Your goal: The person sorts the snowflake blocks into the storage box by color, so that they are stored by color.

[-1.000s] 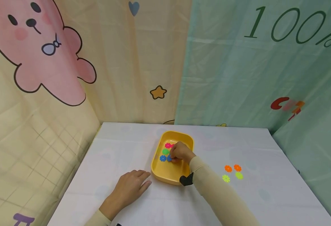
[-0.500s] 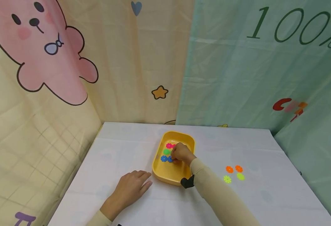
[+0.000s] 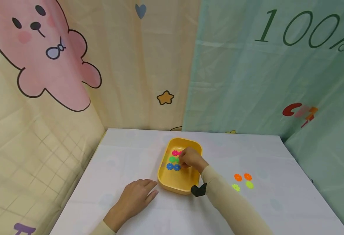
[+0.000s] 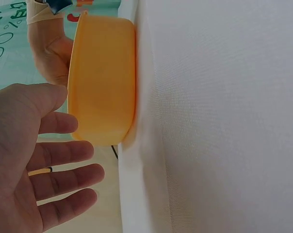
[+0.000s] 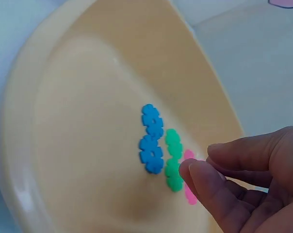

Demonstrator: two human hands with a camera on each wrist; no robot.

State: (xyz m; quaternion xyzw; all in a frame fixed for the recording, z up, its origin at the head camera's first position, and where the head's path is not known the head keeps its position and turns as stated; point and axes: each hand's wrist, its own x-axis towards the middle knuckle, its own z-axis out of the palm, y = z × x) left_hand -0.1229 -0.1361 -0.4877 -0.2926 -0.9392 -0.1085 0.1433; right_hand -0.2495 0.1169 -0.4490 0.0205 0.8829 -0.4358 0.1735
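Note:
Inside the yellow tray [image 3: 177,184], my right hand [image 3: 192,159] hovers over small flower-shaped plastic pieces. A gap shows between its thumb and forefinger in the right wrist view, with no piece between them. Two blue pieces [image 5: 152,141] lie in a row nearest me. Beyond them come two green pieces [image 5: 173,158], then pink pieces [image 5: 189,154] partly hidden by the right hand's fingers. My left hand [image 3: 138,197] rests on the white table [image 3: 125,153] with fingers spread, its fingertips close to the tray's near left corner, holding nothing.
Right of the tray, two orange flower pieces [image 3: 238,177] and two yellow-green flower pieces [image 3: 249,185] lie on the table. Patterned curtains [image 3: 224,81] stand behind the table and along its sides.
The right hand has drawn slightly right, away from the blue pieces. More of the second blue and second green piece now shows. The left hand stays put.

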